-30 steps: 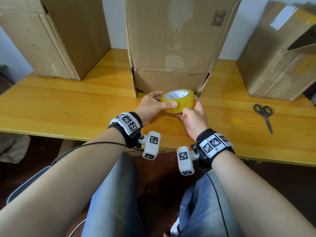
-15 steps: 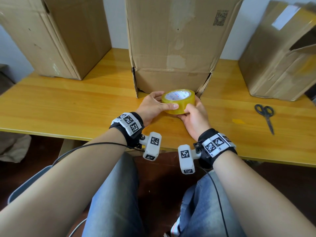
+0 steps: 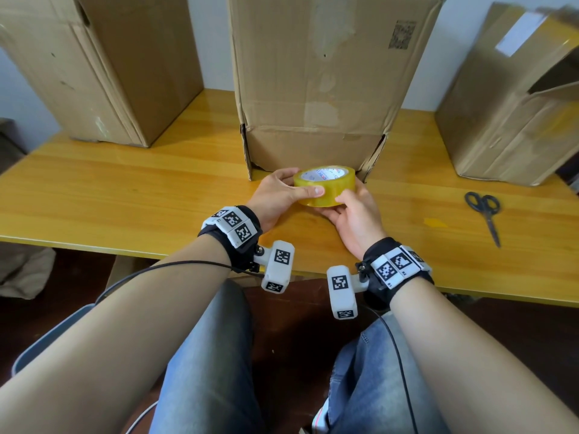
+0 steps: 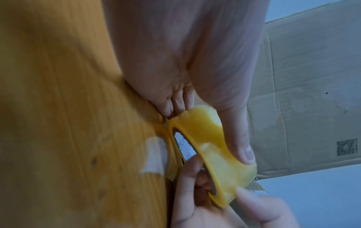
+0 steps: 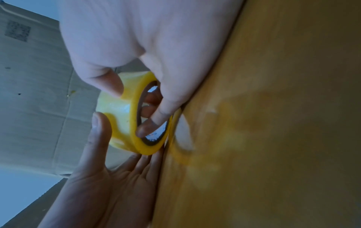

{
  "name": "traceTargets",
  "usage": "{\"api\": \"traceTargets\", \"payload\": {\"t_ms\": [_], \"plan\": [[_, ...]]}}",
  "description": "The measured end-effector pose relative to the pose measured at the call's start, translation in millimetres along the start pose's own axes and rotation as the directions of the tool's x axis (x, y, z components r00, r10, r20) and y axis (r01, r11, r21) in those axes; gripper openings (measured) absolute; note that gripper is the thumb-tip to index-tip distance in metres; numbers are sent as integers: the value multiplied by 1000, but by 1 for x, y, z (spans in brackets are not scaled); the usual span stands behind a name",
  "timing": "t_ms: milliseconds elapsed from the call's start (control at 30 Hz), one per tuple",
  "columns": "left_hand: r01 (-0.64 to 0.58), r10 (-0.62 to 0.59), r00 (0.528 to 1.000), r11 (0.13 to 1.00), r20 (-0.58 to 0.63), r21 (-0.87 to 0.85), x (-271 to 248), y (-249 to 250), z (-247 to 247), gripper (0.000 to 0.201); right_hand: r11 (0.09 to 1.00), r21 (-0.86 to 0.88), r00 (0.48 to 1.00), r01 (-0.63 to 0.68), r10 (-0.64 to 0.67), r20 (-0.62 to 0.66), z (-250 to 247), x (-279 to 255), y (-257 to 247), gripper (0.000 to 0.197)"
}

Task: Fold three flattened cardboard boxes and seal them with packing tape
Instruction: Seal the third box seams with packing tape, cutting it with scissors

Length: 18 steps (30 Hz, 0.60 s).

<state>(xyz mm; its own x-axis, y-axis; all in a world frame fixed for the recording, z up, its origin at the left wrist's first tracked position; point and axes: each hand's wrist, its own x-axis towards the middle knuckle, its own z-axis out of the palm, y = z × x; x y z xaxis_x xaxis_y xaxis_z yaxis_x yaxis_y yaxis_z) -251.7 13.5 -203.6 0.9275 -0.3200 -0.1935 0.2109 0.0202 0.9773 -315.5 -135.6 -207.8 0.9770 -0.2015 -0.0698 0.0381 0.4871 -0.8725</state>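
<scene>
A yellow roll of packing tape (image 3: 326, 185) (image 4: 213, 155) (image 5: 125, 117) is held just above the wooden table (image 3: 125, 195), in front of the middle cardboard box (image 3: 319, 89). My left hand (image 3: 282, 195) grips its left side, thumb (image 4: 240, 138) across the outer band and fingers behind it. On the other side my right hand (image 3: 354, 211) holds the roll, thumb (image 5: 105, 80) on the band and fingers (image 5: 156, 117) under it and into the core. Two more boxes stand at the back left (image 3: 103, 67) and back right (image 3: 513, 98).
Black scissors (image 3: 485, 214) lie on the table to the right, near a small yellow scrap (image 3: 435, 222). The table's front edge runs just under my wrists. My knees in jeans (image 3: 213, 355) are below it.
My right hand has shifted a little along the roll's near side, and the roll has tipped slightly. The boxes and scissors have stayed put.
</scene>
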Motion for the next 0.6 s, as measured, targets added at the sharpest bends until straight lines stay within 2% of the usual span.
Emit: {"api": "traceTargets", "payload": {"t_ms": [133, 233, 300, 433, 500, 533, 600], "plan": [[8, -9, 1000, 1000, -17, -9, -1, 2, 0, 92, 1000, -18, 1000, 2, -2, -15, 1, -1, 2, 64], [27, -29, 999, 998, -35, -50, -5, 5, 0, 96, 999, -31, 999, -14, 12, -48, 4, -3, 1, 55], [39, -42, 998, 997, -50, -63, -9, 9, 1, 93, 993, -118, 997, -25, 17, -72, 8, -5, -2, 49], [66, -71, 997, 993, -42, -98, -20, 14, -2, 56, 945, -311, 980, -100, 39, -196, 14, -7, -13, 63], [80, -84, 995, 994, -48, -75, -23, 16, -1, 69, 864, -503, 963, -40, -102, -251, 13, -8, -21, 59], [86, -90, 994, 995, -68, -57, -24, 18, -2, 73, 787, -616, 952, 24, -206, -226, 13, -9, -25, 51], [115, -119, 986, 993, -115, -37, -28, 26, -6, 62, 620, -761, 929, 191, -364, -64, 15, -10, -34, 32]]}}
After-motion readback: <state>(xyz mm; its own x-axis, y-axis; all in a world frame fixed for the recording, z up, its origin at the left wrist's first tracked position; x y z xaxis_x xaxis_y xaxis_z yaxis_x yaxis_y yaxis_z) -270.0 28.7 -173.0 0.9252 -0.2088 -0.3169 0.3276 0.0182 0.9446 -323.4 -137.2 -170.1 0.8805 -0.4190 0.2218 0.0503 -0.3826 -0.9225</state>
